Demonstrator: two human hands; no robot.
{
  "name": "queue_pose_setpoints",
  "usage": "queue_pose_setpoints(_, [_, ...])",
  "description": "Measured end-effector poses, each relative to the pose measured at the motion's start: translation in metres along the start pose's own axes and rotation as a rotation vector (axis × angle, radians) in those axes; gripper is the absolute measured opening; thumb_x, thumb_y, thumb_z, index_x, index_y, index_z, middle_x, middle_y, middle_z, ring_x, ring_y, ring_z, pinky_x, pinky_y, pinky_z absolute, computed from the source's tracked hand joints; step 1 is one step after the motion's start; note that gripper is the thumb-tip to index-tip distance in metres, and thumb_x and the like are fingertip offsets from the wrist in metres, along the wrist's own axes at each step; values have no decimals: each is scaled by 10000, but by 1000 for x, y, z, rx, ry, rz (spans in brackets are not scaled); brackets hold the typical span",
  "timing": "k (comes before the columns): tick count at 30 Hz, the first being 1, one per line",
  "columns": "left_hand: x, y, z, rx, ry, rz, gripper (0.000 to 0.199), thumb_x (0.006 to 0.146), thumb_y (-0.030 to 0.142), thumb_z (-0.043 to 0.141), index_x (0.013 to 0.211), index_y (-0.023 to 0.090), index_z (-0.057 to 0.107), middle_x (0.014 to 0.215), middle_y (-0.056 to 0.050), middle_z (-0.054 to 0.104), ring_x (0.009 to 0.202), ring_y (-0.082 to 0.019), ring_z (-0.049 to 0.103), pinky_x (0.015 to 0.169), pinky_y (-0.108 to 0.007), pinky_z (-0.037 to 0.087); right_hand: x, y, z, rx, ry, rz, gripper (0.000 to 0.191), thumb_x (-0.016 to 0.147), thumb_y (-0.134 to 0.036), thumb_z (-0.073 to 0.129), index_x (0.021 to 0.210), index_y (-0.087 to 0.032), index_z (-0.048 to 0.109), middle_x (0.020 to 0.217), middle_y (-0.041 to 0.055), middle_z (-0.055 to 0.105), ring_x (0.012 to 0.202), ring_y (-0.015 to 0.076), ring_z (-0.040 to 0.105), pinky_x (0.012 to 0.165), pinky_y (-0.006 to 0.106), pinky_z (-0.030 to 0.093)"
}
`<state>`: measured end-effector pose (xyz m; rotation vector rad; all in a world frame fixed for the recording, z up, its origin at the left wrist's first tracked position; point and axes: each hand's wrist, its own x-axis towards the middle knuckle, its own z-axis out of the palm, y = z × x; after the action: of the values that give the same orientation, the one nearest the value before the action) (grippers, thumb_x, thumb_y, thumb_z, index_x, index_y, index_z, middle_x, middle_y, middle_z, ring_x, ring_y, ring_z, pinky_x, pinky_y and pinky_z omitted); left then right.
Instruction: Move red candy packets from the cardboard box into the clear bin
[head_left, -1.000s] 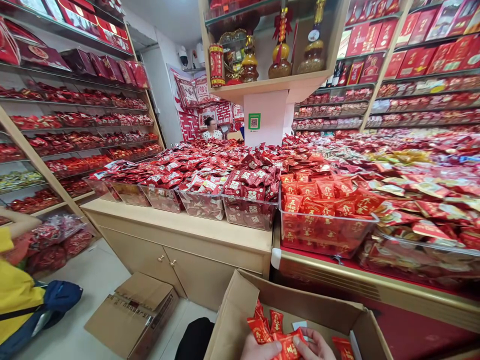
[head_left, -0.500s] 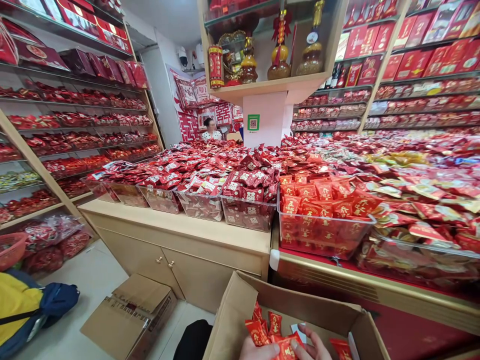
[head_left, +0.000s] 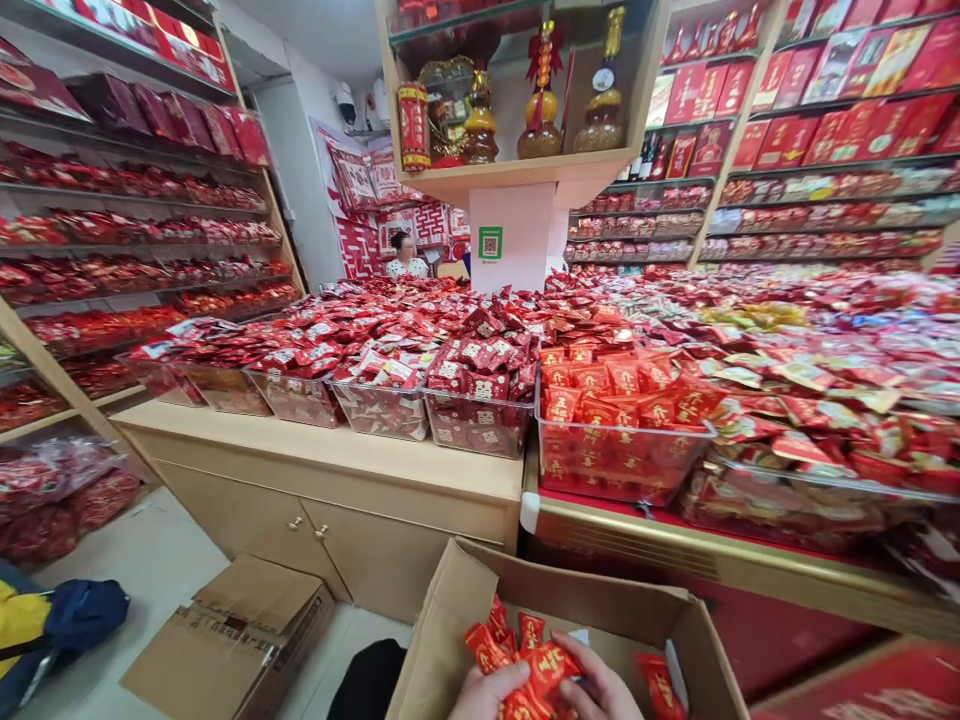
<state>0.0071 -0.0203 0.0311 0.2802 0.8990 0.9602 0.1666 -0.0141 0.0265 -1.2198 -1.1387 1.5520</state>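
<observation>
While left fingers (head_left: 511,681) clasp red packets (head_left: 545,664), right fingers (head_left: 583,658) apparently pinch one too.

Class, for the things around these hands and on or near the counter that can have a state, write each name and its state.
Left hand: closed on red packets
Right hand: closed on the same handful
Open box: open at the top
Floor box: resting on the floor; sealed or not, cannot tell
Cabinet doors: shut
Clear tub nearest the open box: filled above its rim
Gourd-shaped bottles: upright
</observation>
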Motion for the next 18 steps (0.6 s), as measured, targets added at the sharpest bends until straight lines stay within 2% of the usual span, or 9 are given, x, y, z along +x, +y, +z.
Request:
queue_pose_setpoints(2, [-7,3,-4,-10,25,-34,304,579,220,697,835,68,630,752,-136,702,765,-285,643,724,-363,479,-4,-9,-3,-195,41,-92,347,602,-381,638,906,-216,665,902,90,623,876,238,559,807,333,413])
queue_pose_setpoints(4, [-11,6,-7,-39,79,-9,407,460,15,728,838,136,637,960,-67,681,937,-247,596,783,-277,469,-6,-15,-5,-343,71,-182,282,602,-388,649,822,-216,690,1080,107,564,1038,261,485,901,329,354])
queue_pose_setpoints(6, [-9,10,-6,-56,67,-22,288,487,39,727,748,130,642,899,-58,694,928,-237,600,771,-257,473,-6,-21,-5,-411,42,-216,262,630,-414,622,770,-204,691,1005,106,604,972,261,527,859,328,387])
queue_pose_setpoints(8, [-4,14,0,-78,9,-83,123,585,176,699,668,115,630,737,-77,701,838,-255,629,716,-293,492,-3,-31,-6,-394,32,-211,278,661,-441,586,726,-184,671,758,79,650,760,231,585,719,312,444])
queue_pose_setpoints(9, [-2,17,3,-91,-3,-119,126,619,225,676,645,113,623,665,-78,691,793,-263,638,682,-308,498,-1,-40,-8,-346,56,-206,286,668,-449,575,701,-175,651,647,56,634,657,208,579,641,295,450])
queue_pose_setpoints(11, [1,22,9,-121,27,-168,127,648,235,655,648,114,617,602,-59,675,743,-250,645,646,-301,500,2,-69,-13,-191,129,-215,283,678,-446,573,706,-167,608,586,25,607,565,168,551,551,262,435])
queue_pose_setpoints(13, [0,26,12,-136,94,-187,128,688,238,620,709,112,612,631,-36,671,703,-203,641,633,-291,502,3,-110,-23,-41,183,-247,273,680,-417,592,790,-167,579,625,12,612,561,141,546,549,246,435])
queue_pose_setpoints(16, [-6,30,11,-142,135,-203,219,774,310,511,885,134,576,827,-25,657,728,-142,614,658,-315,507,2,-173,-40,72,227,-298,348,639,-384,649,898,-181,538,687,-4,618,553,116,553,565,253,458])
queue_pose_setpoints(18, [-11,31,11,-150,139,-213,263,794,342,469,959,152,548,926,-31,624,774,-137,597,678,-332,506,2,-205,-50,72,216,-347,373,610,-377,676,888,-180,526,653,-22,601,528,106,550,550,256,467])
